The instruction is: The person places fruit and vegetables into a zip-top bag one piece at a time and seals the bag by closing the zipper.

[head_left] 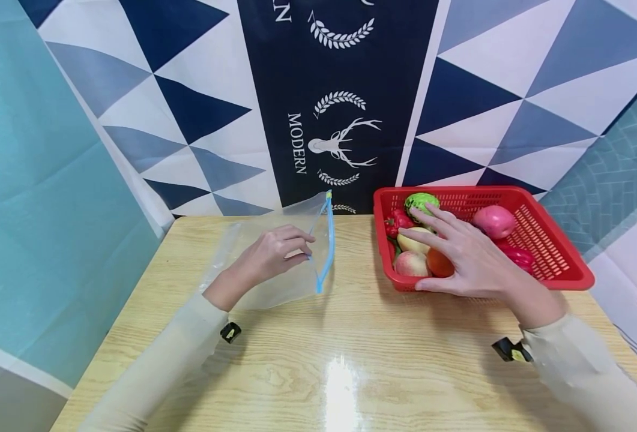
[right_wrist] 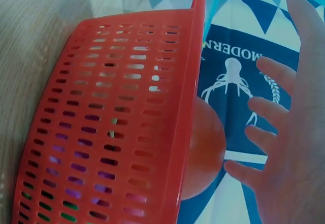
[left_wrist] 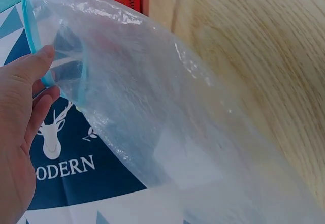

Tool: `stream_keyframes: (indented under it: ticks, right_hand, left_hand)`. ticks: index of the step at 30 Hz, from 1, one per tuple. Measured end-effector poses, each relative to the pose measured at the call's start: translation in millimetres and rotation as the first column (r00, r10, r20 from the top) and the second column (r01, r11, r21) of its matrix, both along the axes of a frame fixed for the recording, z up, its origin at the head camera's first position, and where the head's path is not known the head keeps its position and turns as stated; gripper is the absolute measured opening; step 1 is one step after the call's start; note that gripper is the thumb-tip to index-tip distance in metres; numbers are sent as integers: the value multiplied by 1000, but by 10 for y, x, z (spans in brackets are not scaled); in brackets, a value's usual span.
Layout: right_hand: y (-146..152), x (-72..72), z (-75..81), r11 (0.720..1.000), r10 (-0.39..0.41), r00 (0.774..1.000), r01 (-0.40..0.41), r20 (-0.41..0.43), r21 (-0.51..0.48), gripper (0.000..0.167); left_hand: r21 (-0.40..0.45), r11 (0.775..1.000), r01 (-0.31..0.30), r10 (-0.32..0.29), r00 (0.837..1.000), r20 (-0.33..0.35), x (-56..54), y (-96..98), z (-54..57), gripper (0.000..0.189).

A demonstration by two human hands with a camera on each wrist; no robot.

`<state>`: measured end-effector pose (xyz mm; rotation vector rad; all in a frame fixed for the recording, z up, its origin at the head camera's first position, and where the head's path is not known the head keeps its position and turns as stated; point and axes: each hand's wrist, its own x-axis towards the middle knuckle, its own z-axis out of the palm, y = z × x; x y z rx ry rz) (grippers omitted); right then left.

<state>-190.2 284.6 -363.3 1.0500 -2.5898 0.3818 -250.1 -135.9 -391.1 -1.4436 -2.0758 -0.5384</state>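
Right of frame: orange fruit [head_left: 440, 263] in the red basket [head_left: 567, 282] lies beneath the nearer right hand [head_left: 469, 258], its fingers spread; centre-left, the left hand [head_left: 275, 252] pinches a clear bag [head_left: 280, 288].

Here's the clear plastic bag [head_left: 286, 282], out to the left of the red basket [head_left: 572, 282] and apart from it, blue zip strip [head_left: 331, 240] parted, mouth facing the basket! Inside the basket: mottled green fruit [head_left: 419, 201] at the back left, red pepper [head_left: 398, 222] just ahead of it, then pale yellow fruit [head_left: 412, 241], blushed peach [head_left: 411, 264] and orange fruit [head_left: 439, 264] frontward; pink fruit [head_left: 494, 222] and a magenta piece [head_left: 520, 258] farther right.
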Motion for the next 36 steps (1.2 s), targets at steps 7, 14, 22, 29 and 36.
stream_keyframes:
  ticks: [7, 14, 22, 29, 36]
  right_hand:
    - [-135, -60, -88, 996, 74, 997, -73, 34, -42, 96]
    - [-289, -100, -129, 992, 118, 992, -116, 38, -57, 94]
    - [-412, -118, -153, 990, 137, 987, -133, 89, -56, 90]
    - [-483, -149, -143, 988, 150, 985, -146, 90, -49, 90]
    - [-563, -156, -161, 986, 163, 980, -158, 117, -53, 90]
  left_hand:
    - [39, 999, 24, -24, 1000, 17, 45, 33, 69, 22]
    - [50, 998, 41, -42, 999, 22, 74, 71, 97, 22]
    - [63, 996, 66, -66, 998, 3, 93, 125, 136, 25]
    - [69, 995, 71, -72, 997, 7, 136, 186, 183, 24]
    - [77, 989, 128, -128, 992, 2, 180, 258, 233, 21]
